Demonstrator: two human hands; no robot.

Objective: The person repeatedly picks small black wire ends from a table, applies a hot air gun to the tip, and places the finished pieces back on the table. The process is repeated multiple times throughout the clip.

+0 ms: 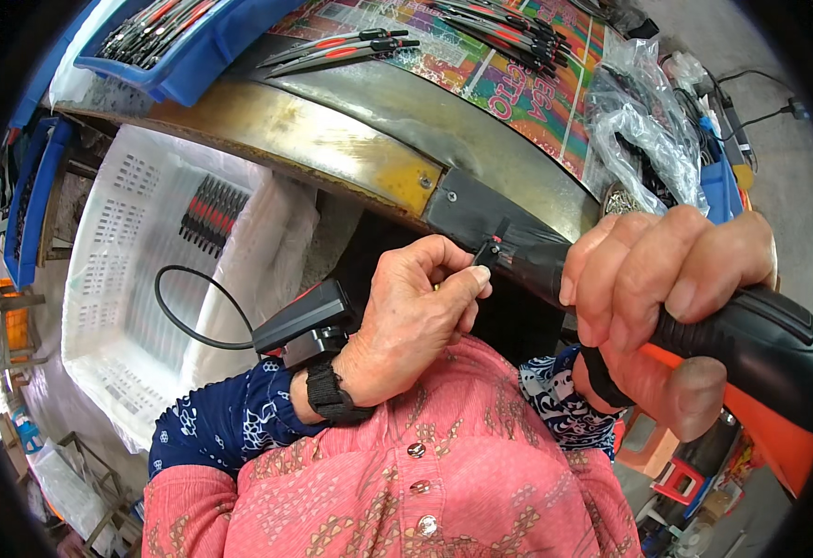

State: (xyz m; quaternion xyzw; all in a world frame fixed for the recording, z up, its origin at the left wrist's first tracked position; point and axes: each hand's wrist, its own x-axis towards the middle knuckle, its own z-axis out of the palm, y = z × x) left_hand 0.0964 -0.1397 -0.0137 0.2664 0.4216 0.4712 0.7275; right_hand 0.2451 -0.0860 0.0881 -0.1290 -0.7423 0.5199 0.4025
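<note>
Left hand [416, 302] pinching small, narrow black piece [487, 254] at its fingertips, right hand [653, 293] wrapped round bulky black-and-orange tool [764, 358] just beside, piece might slip or twist if pinch loosens

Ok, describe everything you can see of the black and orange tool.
The black and orange tool slants down to the right in the picture, with a smooth, plastic-looking black body, orange below it, and a narrower dark nose pointing toward the left hand. The right hand wraps its middle, hiding part of it. Whether it is running can't be told.
</note>
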